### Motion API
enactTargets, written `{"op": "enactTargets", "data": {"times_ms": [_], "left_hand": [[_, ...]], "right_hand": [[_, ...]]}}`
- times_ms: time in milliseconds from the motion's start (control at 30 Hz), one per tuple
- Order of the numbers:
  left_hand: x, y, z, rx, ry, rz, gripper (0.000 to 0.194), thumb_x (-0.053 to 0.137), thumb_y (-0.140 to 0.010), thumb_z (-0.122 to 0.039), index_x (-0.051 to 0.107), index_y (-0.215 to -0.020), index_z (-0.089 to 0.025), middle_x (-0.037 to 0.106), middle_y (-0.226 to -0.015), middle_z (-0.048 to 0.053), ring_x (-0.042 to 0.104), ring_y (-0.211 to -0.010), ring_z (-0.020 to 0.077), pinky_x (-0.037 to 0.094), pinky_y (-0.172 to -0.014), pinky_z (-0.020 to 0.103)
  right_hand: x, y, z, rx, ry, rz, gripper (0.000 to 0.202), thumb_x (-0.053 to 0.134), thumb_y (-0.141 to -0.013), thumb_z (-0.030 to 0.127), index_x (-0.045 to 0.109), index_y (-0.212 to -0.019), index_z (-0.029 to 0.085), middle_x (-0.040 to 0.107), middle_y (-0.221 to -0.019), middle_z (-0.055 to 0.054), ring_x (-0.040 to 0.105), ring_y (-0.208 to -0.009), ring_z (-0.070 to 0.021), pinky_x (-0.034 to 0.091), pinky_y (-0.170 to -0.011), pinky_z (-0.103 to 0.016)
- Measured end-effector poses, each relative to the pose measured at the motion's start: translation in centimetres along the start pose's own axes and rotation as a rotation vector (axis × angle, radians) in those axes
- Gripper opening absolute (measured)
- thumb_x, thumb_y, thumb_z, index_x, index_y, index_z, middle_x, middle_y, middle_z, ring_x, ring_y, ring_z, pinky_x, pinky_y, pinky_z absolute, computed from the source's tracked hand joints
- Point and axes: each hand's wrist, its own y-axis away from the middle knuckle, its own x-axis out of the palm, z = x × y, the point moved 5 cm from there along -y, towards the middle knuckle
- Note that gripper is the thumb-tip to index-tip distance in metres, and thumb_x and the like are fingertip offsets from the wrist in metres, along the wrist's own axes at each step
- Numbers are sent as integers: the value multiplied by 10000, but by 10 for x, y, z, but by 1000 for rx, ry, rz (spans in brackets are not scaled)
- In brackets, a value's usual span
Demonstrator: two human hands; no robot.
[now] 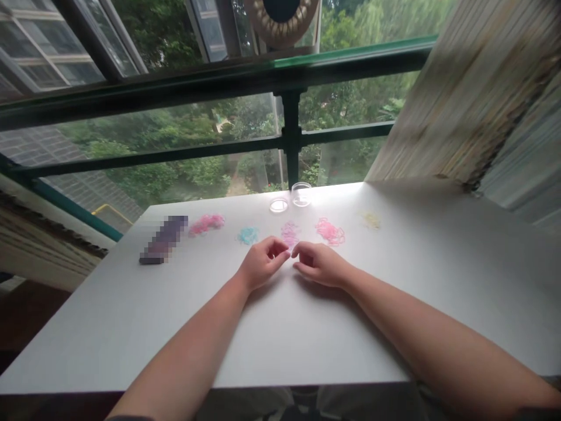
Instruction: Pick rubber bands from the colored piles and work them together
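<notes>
My left hand (266,262) rests over the middle of the white table, its thumb and index fingertip pinched together. What sits in that pinch, if anything, is too small to make out. Close beside it is my right hand (323,264), fingers curled, with a gap between thumb and fingers and nothing visible in it. Just beyond the fingertips lies a loose pile of purple bands (289,232), apparently small rubber bands. A pile of pink bands (329,231) is past my right hand, and blue bands (248,235) lie past my left.
Farther left are a pink-red heap (207,224) and a dark pixelated slab (165,240). Some yellow bands (371,220) lie at the right. A clear round container (301,196) and a clear disc (279,205) stand by the table's back edge, below the railed window.
</notes>
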Motion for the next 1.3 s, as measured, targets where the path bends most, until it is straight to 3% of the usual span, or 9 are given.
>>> {"op": "enactTargets", "data": {"times_ms": [267, 433, 600, 1300], "left_hand": [[7, 1, -7, 18, -18, 70, 159, 571, -807, -316, 581, -862, -166, 627, -791, 21, 529, -660, 106, 429, -626, 223], [5, 1, -8, 11, -27, 40, 173, 577, -801, -330, 587, -840, -162, 616, -757, 14, 521, -641, 100, 424, -610, 215], [4, 1, -6, 6, -19, 32, 202, 578, -798, -354, 590, -849, -159, 592, -720, 8, 503, -608, 96, 421, -589, 217], [4, 2, -2, -3, -36, 87, 223, 590, -777, -310, 671, -897, -140, 670, -752, 48, 548, -623, 115, 433, -588, 225]], "right_hand": [[-1, 3, 1, -49, -147, -42, 101, 525, -786, 189, 535, -887, 183, 463, -568, 57, 411, -502, -80, 340, -501, -201], [-1, 3, -1, -56, -131, -55, 57, 502, -807, 197, 546, -778, 176, 489, -577, 38, 420, -519, -84, 336, -505, -208], [-3, 3, -2, -51, -185, -77, 74, 510, -802, 189, 546, -867, 183, 445, -546, 61, 388, -486, -79, 316, -482, -204], [-4, 1, -7, -42, -139, -130, 50, 509, -799, 198, 535, -761, 181, 495, -577, 37, 414, -509, -87, 334, -490, -205]]}}
